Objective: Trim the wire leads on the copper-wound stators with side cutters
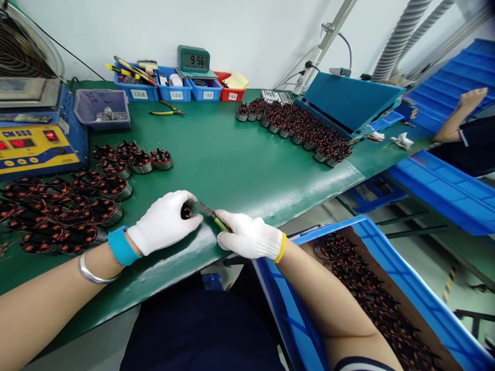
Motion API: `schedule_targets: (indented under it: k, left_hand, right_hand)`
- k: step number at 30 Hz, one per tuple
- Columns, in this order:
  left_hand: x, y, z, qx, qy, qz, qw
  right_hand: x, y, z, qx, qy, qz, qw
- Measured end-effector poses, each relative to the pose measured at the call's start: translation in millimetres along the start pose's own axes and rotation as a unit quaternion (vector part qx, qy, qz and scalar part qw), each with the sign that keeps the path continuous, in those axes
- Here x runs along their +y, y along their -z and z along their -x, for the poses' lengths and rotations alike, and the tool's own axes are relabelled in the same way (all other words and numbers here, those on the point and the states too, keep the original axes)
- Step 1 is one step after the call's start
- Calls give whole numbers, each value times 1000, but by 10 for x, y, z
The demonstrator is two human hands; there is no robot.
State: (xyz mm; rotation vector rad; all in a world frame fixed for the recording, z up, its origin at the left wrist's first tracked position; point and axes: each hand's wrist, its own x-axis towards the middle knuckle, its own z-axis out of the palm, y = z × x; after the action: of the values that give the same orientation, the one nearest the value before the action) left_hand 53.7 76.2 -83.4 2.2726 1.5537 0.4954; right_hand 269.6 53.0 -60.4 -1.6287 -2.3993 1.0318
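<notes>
My left hand (166,221), in a white glove, is wrapped around a copper-wound motor stator (186,212); most of the stator is hidden by the fingers. Just to its right, my right hand (251,236), also gloved, grips green-handled pliers (221,224). Their dark jaws point left towards the stator, with a small gap from the left hand. More wound stators (65,206) stand on the green table (193,154) left of my left hand, with loose wire ends sticking out.
A soldering station (36,144) stands at the left, beside a grey bin (102,108). Tool boxes (174,91), a clock (194,61) and yellow-handled pliers (167,112) are at the back. Stators (294,126) form rows at right. A blue crate (363,222) holds more; another person's arm (460,118) shows beyond.
</notes>
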Motion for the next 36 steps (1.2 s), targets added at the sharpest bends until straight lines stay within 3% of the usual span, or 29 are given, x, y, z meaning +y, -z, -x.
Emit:
schedule_targets:
  k: [4,6,8,11,13,17,20,22,25,29,32,36]
  left_hand:
    - [-75,316,10,-9,5,-71,997]
    - [-164,486,-20,4,30,-105,994]
    - [-261,621,-72,33,62,-163,984]
    - [-373,719,-196,62,87,-257,961]
    - [-414,710,-324,59,92,-293,950]
    - [-460,583,-645,29,77,-343,936]
    - [-488,505,-814,23,64,-355,932]
    - [-494,487,-836,22,46,-357,933]
    - [-472,480,-721,-11,-27,-347,937]
    - [-369,474,-347,-69,-114,-282,950]
    - [-225,478,-36,-77,-66,-222,970]
    - [19,394,141,-41,64,-161,984]
  right_hand:
    - [-8,-36,-107,124,-21,242,962]
    - [-71,-40,-190,171,12,280,945]
    - [-190,-61,-273,204,95,267,937]
    - [-407,-167,-378,179,225,240,927]
    - [-501,-249,-456,144,241,244,928]
    - [-382,-171,-714,166,152,245,943]
    - [-93,130,-947,221,29,233,946]
    - [86,320,-1035,290,-32,245,924]
    - [218,404,-981,347,-43,256,901]
    - [212,233,-681,253,-55,253,932]
    - [219,133,-484,210,-36,259,942]
    - [163,69,-468,235,77,216,945]
